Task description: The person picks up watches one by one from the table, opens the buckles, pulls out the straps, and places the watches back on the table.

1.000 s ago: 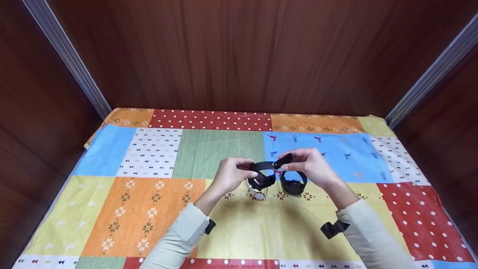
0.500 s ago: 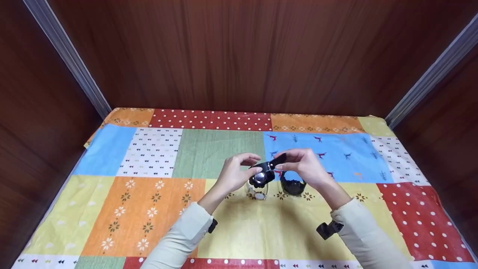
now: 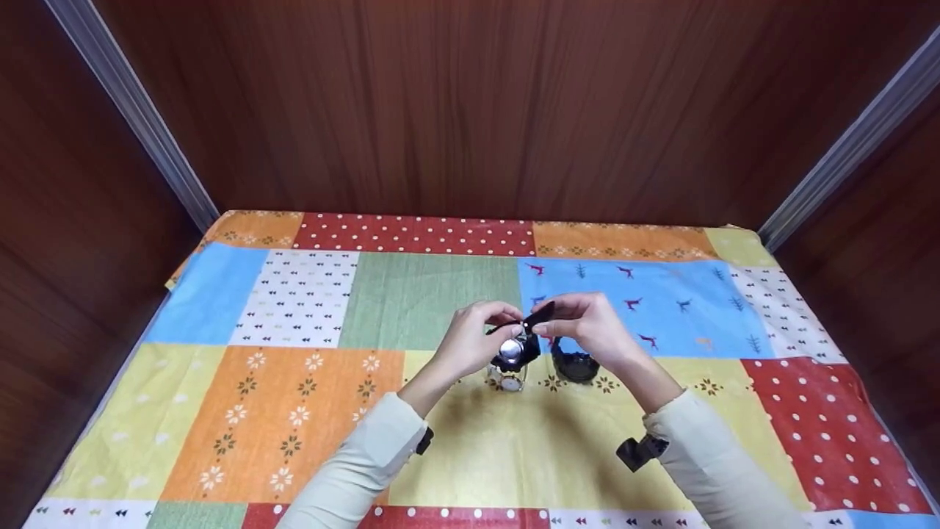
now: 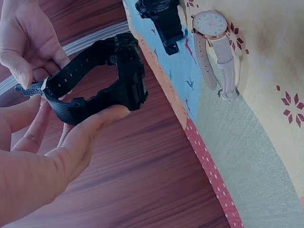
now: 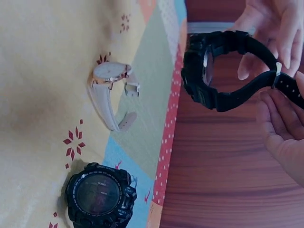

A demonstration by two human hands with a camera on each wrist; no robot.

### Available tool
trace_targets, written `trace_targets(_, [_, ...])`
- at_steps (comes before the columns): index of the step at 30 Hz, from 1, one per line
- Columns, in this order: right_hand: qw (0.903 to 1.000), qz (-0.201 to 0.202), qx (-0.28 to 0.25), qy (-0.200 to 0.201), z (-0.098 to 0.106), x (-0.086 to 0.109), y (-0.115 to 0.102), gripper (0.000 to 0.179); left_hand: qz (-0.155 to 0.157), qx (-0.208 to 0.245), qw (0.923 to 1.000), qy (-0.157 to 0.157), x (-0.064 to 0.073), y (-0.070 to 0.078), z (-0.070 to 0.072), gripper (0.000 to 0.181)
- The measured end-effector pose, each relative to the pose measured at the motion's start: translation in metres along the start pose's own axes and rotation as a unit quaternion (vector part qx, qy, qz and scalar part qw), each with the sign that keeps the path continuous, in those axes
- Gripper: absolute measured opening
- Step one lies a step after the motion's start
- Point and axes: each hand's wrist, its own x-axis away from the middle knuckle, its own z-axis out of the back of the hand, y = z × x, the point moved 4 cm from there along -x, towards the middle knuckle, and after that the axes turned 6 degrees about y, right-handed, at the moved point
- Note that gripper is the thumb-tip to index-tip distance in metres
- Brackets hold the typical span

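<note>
A black wristwatch (image 4: 130, 66) with a chunky case is held up between my two hands, its strap joined in a loop. My left hand (image 3: 474, 336) grips it, thumb (image 4: 107, 114) along the strap beside the case. With thumb and fingers, my right hand (image 3: 591, 325) pinches the free strap end (image 3: 540, 314), just past the metal buckle (image 5: 278, 71). The strap passes through this buckle, and its punched holes show beyond it. In the head view, the shiny case back faces up. Fingers partly hide the strap.
Below the held watch, a watch with a white dial (image 5: 109, 71) and pale strap (image 4: 223, 57) rests on the patchwork tablecloth (image 3: 470, 455). To its right stands a second black watch (image 5: 99, 194), strap looped. Wooden panels (image 3: 470, 110) rise behind and at both sides.
The held watch has turned so that its case back faces up in the head view. My right hand has shifted left with the strap end, bringing both hands closer together.
</note>
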Motion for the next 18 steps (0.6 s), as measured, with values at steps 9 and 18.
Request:
trace_targets(9, [0.9999, 0.01, 0.01, 0.001, -0.0027, 0.0009, -0.0031, 0.023, -0.004, -0.003, 1.0, 0.004, -0.0003, 0.0014, -0.0023, 0.006])
trace_targets(18, [0.9999, 0.012, 0.008, 0.001, -0.0025, 0.0012, -0.0025, 0.024, -0.006, 0.004, 1.0, 0.003, 0.0001, 0.0028, -0.0032, 0.006])
